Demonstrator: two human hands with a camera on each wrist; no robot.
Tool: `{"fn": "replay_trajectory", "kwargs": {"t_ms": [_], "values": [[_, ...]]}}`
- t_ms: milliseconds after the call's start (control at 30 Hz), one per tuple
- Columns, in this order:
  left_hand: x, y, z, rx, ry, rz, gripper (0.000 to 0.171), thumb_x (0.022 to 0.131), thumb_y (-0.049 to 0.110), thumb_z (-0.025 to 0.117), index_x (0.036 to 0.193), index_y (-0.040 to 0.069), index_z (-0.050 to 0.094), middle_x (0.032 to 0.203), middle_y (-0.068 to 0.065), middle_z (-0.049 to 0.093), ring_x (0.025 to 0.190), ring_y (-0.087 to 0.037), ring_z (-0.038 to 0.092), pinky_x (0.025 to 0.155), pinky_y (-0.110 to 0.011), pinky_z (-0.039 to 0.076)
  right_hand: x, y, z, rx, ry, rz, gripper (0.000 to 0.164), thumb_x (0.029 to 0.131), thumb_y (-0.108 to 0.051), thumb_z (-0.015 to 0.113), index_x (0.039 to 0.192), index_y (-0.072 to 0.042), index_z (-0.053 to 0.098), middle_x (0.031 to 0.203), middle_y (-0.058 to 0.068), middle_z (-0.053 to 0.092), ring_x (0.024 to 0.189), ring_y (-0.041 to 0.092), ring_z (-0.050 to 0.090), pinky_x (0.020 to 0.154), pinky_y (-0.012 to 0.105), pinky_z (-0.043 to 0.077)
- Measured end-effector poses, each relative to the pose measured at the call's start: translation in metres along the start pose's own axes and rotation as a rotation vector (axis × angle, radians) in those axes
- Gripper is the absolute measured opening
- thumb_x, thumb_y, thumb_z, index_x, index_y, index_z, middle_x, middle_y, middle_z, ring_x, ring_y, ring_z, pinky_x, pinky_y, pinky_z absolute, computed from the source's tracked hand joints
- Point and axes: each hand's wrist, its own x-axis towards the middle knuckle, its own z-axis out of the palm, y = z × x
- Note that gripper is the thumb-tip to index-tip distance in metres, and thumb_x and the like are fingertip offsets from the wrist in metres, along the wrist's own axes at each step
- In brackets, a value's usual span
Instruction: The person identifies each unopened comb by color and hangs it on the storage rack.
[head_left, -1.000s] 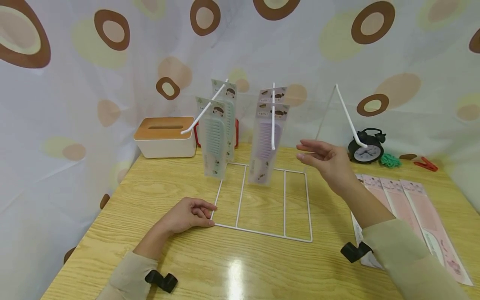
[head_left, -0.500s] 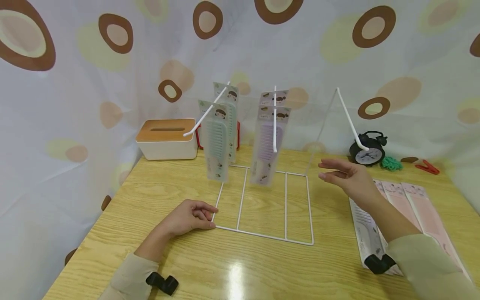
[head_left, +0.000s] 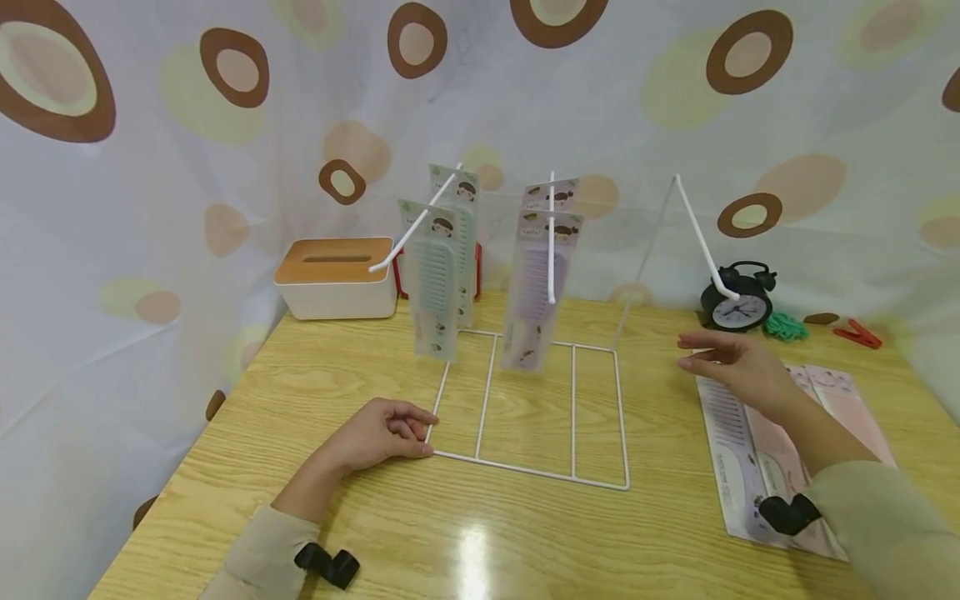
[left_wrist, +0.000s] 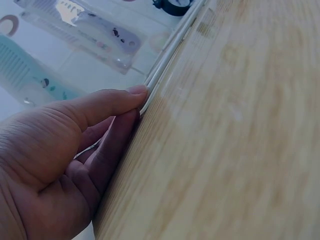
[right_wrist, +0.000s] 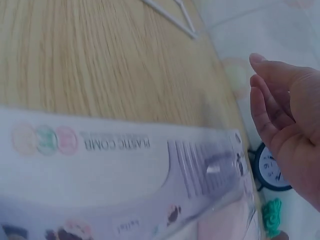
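My left hand [head_left: 378,433] pinches the front left corner of a white wire display rack [head_left: 525,469] between thumb and fingers; the left wrist view shows the thumb [left_wrist: 107,106] on the wire. Two packaged green combs [head_left: 433,292] hang on the rack's left prong, and two packaged purple combs [head_left: 534,300] on its middle one. The right prong [head_left: 697,229] bears nothing. My right hand [head_left: 738,371] is above the flat packs on the right, fingers loosely bent and holding nothing. Beneath it lie a purple comb pack [head_left: 731,450] and pink comb packs [head_left: 855,408], partly hidden by the arm.
A tissue box [head_left: 334,279] with a wooden lid stands at the back left. At the back right are a black alarm clock [head_left: 738,310], a green coil [head_left: 785,326] and a red clip [head_left: 858,334]. A patterned curtain [head_left: 600,100] hangs behind the table.
My right hand has moved right and slightly down, from beside the rack to above the flat comb packs. The left hand keeps its hold on the rack's corner.
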Motion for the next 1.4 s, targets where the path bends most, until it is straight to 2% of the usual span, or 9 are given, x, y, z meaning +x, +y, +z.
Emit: {"fn": "replay_trajectory", "kwargs": {"t_ms": [167,400,567,667,867,1000,1200,1267,1400], "values": [[0.001,0.000,0.000,0.000,0.002,0.005,0.042,0.082,0.013,0.083,0.120,0.001,0.069,0.091,-0.005,0.067,0.074,-0.011,0.061,0.074,-0.024,0.052,0.004,0.021,-0.008,-0.026,-0.031,-0.032,0.058,0.093,-0.035,0.071,0.140,-0.003,0.056,0.134,0.018,0.063,0.095,-0.015,0.057,0.079,0.008,0.048],[0.001,-0.001,0.000,-0.006,0.001,-0.001,0.043,0.082,0.013,0.083,0.121,0.001,0.069,0.092,-0.005,0.067,0.074,-0.011,0.062,0.074,-0.023,0.052,0.005,0.041,-0.011,-0.065,-0.046,0.053,0.064,0.093,-0.040,0.071,0.144,-0.007,0.053,0.135,0.013,0.063,0.092,-0.014,0.055,0.076,0.011,0.049],[0.000,-0.002,0.000,0.000,-0.001,0.010,0.043,0.082,0.013,0.082,0.121,0.001,0.069,0.092,-0.006,0.067,0.075,-0.011,0.063,0.074,-0.024,0.053,0.007,0.046,-0.011,-0.160,-0.040,0.063,0.059,0.092,-0.031,0.073,0.144,-0.009,0.054,0.138,0.018,0.059,0.099,0.010,0.055,0.074,0.014,0.047],[0.000,-0.003,0.000,0.004,-0.003,0.011,0.043,0.082,0.014,0.083,0.121,0.001,0.069,0.091,-0.005,0.067,0.074,-0.011,0.063,0.075,-0.024,0.052,0.010,0.046,-0.012,-0.217,-0.048,0.065,0.062,0.091,-0.030,0.074,0.145,-0.008,0.052,0.137,0.020,0.058,0.102,0.023,0.052,0.072,0.016,0.044],[0.000,-0.003,-0.001,0.002,0.006,0.001,0.043,0.082,0.014,0.083,0.121,0.001,0.069,0.091,-0.006,0.067,0.074,-0.011,0.063,0.073,-0.024,0.052,0.015,0.043,-0.009,-0.235,-0.062,0.072,0.074,0.088,-0.036,0.077,0.148,-0.004,0.047,0.135,0.024,0.059,0.096,0.025,0.049,0.071,0.023,0.040],[-0.001,-0.002,-0.002,0.017,0.013,0.004,0.043,0.082,0.014,0.082,0.121,0.000,0.069,0.092,-0.007,0.067,0.075,-0.011,0.063,0.074,-0.024,0.052,0.019,0.043,-0.003,-0.222,-0.014,0.088,0.075,0.087,-0.039,0.078,0.147,-0.006,0.049,0.128,0.022,0.058,0.097,0.026,0.048,0.073,0.027,0.040],[-0.001,0.001,-0.001,0.011,0.001,0.003,0.043,0.082,0.014,0.082,0.121,0.001,0.069,0.092,-0.006,0.068,0.076,-0.012,0.064,0.076,-0.024,0.052,0.018,0.046,0.005,-0.162,0.132,0.105,0.063,0.091,-0.036,0.075,0.144,-0.010,0.054,0.125,0.016,0.058,0.104,0.026,0.046,0.077,0.028,0.039],[-0.001,0.001,-0.001,0.008,-0.005,0.002,0.043,0.083,0.014,0.082,0.122,0.001,0.069,0.092,-0.006,0.068,0.076,-0.011,0.064,0.076,-0.024,0.052,0.016,0.046,0.007,-0.138,0.167,0.126,0.059,0.092,-0.038,0.073,0.142,-0.012,0.056,0.126,0.014,0.057,0.108,0.029,0.045,0.081,0.033,0.038],[-0.001,0.001,-0.001,0.008,-0.008,0.012,0.044,0.083,0.013,0.082,0.122,-0.001,0.068,0.092,-0.007,0.067,0.075,-0.011,0.062,0.075,-0.023,0.052,0.012,0.040,0.005,-0.052,0.210,0.169,0.060,0.093,-0.048,0.068,0.141,-0.015,0.057,0.127,0.013,0.055,0.119,0.034,0.041,0.093,0.051,0.037]]}}
